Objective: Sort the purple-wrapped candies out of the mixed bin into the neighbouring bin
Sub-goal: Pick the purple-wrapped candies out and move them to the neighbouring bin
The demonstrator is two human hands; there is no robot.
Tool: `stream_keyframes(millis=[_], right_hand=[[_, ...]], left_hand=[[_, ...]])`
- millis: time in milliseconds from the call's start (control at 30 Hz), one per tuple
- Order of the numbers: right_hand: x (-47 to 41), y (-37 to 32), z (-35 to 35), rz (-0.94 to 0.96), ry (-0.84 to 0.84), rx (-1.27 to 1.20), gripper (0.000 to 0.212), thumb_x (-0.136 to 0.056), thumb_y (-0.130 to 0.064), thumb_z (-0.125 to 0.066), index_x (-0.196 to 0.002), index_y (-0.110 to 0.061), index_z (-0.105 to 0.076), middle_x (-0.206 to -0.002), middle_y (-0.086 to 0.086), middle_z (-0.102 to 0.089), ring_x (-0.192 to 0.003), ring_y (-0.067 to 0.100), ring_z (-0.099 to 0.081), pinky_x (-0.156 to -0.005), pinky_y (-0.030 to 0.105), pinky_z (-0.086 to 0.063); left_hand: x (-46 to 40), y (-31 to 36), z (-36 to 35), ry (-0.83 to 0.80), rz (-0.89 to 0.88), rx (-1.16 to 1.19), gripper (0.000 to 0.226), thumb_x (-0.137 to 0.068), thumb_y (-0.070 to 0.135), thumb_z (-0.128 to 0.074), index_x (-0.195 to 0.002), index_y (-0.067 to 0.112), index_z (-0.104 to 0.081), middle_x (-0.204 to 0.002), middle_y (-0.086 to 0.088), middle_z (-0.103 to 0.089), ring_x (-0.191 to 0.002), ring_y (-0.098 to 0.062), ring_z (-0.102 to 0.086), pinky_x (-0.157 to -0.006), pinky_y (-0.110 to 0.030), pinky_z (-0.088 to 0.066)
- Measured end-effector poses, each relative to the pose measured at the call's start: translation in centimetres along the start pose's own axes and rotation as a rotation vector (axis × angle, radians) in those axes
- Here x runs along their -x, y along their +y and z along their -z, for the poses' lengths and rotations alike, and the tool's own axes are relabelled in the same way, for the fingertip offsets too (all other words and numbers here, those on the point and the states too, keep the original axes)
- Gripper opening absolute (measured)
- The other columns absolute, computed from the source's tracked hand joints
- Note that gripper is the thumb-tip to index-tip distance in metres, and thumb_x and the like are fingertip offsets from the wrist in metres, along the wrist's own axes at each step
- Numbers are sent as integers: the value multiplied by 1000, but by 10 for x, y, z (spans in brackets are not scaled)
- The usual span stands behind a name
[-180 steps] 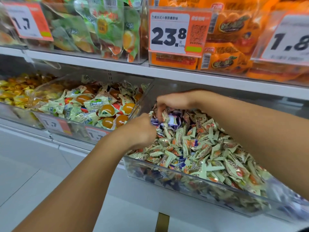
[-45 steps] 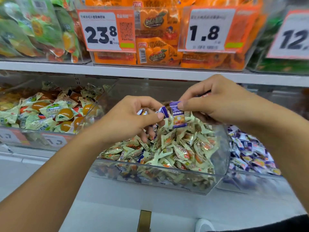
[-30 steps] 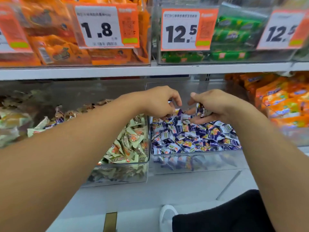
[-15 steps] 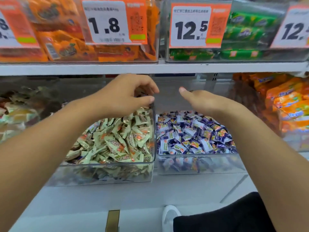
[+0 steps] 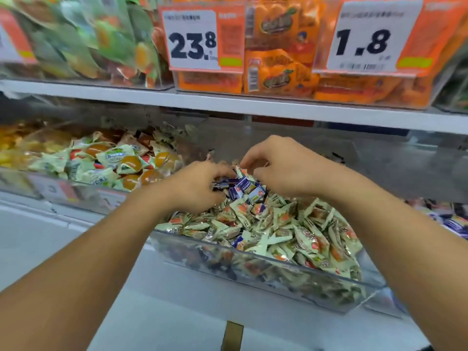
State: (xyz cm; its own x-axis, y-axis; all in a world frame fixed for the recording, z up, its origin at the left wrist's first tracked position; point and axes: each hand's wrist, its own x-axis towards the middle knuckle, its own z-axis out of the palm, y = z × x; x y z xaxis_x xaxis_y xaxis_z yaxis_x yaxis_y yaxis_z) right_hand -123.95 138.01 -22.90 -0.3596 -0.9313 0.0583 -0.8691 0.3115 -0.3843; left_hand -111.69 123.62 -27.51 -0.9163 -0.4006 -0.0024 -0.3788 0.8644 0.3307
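Observation:
The clear mixed bin point(image 5: 255, 253) holds pale green and orange wrapped candies with a few purple-wrapped candies point(image 5: 243, 186) heaped at its back. My left hand point(image 5: 197, 186) reaches in from the left, its fingers curled round dark purple wrappers point(image 5: 220, 184). Just to the right, over the same heap, my right hand point(image 5: 281, 165) has its fingertips curled down onto the candies; whether it holds one is hidden. The neighbouring bin of purple candies point(image 5: 453, 221) shows only at the far right edge, partly behind my right forearm.
A bin of green-wrapped orange jellies point(image 5: 119, 163) stands to the left. A white shelf point(image 5: 253, 105) overhead carries orange snack packs point(image 5: 278, 72) and price tags 23.8 point(image 5: 192, 44) and 1.8 point(image 5: 362, 41). White floor lies below.
Both hands let go of purple candies over the right bin, then swung back left. They are now down in the mixed bin on the purple heap, and the view has turned left.

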Motion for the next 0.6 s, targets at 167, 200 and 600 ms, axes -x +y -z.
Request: stream_keyframes(millis=[167,200,600], right_hand=[[-50,8,-23,-190,-319,84,31,-96,-13,-50,-122,-7,-66,-121,15,-66,-100,28,-67,-81,38,-60],[-54,7,-24,-212,-368,30,34,-97,-18,-53,-128,-7,-62,-128,13,-61,-106,28,-66,-83,38,-61],[-54,12,-36,-196,-115,-69,12,-87,-20,-75,-97,-13,-73,-93,3,-73,-70,10,-63,-63,26,-53]], left_hand=[[-10,-14,-10,85,65,51,59,-83,34,-79,-136,24,-56,-131,2,-63,-116,-17,-59,-97,-29,-47],[-13,-16,-12,83,69,34,57,-83,33,-79,-135,23,-57,-128,1,-63,-114,-19,-59,-95,-29,-47],[-28,-31,-7,155,69,-1,17,-92,26,-71,-95,10,-67,-71,-1,-56,-68,-21,-52,-66,-36,-44]])
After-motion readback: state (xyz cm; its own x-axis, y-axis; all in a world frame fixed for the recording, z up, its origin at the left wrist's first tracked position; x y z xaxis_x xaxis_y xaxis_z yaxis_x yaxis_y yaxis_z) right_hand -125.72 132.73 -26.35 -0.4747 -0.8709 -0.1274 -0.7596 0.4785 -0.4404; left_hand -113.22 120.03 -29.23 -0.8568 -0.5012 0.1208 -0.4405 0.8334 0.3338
